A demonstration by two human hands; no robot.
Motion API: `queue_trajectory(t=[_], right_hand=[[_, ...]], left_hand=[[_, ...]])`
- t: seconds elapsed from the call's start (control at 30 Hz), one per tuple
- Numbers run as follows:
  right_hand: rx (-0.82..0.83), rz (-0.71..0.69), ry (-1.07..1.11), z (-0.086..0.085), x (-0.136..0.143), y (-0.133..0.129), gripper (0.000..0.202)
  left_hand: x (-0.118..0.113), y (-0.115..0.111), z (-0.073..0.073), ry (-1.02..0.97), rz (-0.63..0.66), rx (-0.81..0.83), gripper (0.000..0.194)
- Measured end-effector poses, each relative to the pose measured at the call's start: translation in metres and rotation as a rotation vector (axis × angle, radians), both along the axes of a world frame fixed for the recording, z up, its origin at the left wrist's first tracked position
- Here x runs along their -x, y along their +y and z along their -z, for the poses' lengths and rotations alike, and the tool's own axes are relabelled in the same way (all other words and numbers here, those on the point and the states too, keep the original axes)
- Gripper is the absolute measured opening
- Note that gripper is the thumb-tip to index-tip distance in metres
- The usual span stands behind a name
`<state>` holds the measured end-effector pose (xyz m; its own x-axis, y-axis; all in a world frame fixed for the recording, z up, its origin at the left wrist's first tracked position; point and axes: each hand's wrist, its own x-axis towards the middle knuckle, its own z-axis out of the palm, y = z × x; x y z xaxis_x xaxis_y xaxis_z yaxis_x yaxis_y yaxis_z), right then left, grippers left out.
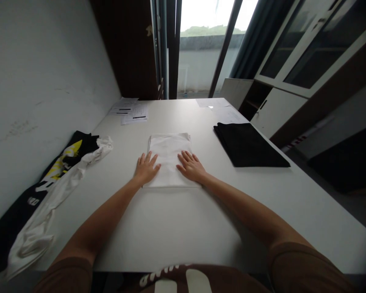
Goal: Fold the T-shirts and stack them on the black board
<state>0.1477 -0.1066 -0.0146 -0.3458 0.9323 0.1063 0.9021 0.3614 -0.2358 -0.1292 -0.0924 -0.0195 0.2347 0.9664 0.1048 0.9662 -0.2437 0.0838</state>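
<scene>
A white cloth [169,158], folded into a flat rectangle, lies on the white table [171,228] in front of me. My left hand [146,167] rests palm down on its left edge, fingers spread. On its right side my right hand [191,166] lies flat, its fingers also apart. Neither hand grips anything. To the right lies a folded black cloth [251,145], which neither hand touches.
Crumpled white cloth [44,215] and black clothing with yellow print [62,162] lie along the left wall. Papers [134,112] are at the far left, more papers [225,112] at the far right. White cabinets [277,110] stand beyond the table's right side.
</scene>
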Motion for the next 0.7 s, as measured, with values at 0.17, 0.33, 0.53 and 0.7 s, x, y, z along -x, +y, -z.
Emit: queue_trajectory(t=[0.17,0.33,0.53,0.7], right_hand=[[-0.024,0.083,-0.026,0.003,-0.023,-0.010,0.066],[-0.043,0.203,-0.056,0.002,-0.036,-0.015,0.063],[-0.101,0.286,-0.002,-0.008,-0.039,-0.013,0.044],[-0.115,0.305,0.091,-0.009,-0.028,-0.011,0.040]], left_hand=[[0.004,0.002,0.001,0.004,-0.108,-0.027,0.068],[0.005,-0.002,-0.008,0.001,-0.050,-0.060,0.062],[-0.020,-0.035,-0.031,-0.031,0.469,-0.086,0.052],[-0.056,-0.065,-0.029,-0.014,0.769,0.000,0.062]])
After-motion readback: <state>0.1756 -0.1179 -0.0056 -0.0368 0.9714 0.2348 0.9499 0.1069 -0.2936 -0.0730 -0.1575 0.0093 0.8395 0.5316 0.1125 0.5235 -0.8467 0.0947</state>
